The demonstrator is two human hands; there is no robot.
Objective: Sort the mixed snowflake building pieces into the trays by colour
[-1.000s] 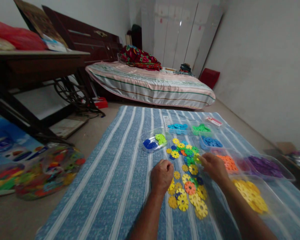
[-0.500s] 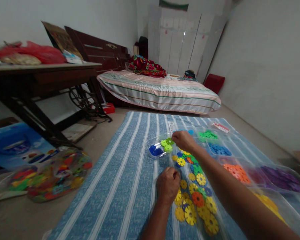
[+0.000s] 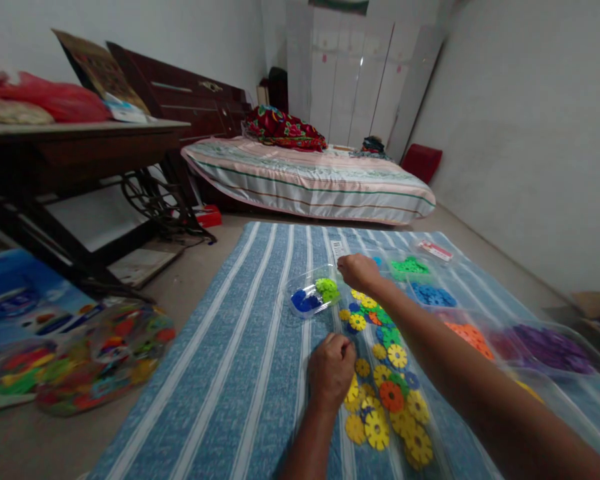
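My right hand [image 3: 359, 271] is over the right rim of a clear plastic tray [image 3: 291, 309], its fingers pressed together. No piece shows at its fingertips, and the inside of the hand is hidden. Dark blue notched discs [image 3: 304, 301] lie on the tray's left side and lime green discs [image 3: 327, 289] on its right. Closer to me, my left hand [image 3: 332, 368] rests on the striped cloth with its fingers curled closed; what they hold, if anything, is out of sight. Beside it lies a loose spread of yellow discs [image 3: 377, 429], with an orange disc [image 3: 391, 397] and some green and blue ones.
Right of the spread stand clear containers with green pieces [image 3: 411, 265], blue pieces [image 3: 433, 295], orange pieces [image 3: 470, 340] and purple pieces [image 3: 553, 348]. A bag of colourful pieces [image 3: 110, 357] lies on the floor at left. A bed [image 3: 310, 180] stands beyond the cloth.
A lime green disc at my right fingertips has left them, and the lime discs now lie together in the tray. My left hand keeps its place; the whole view has shifted slightly.
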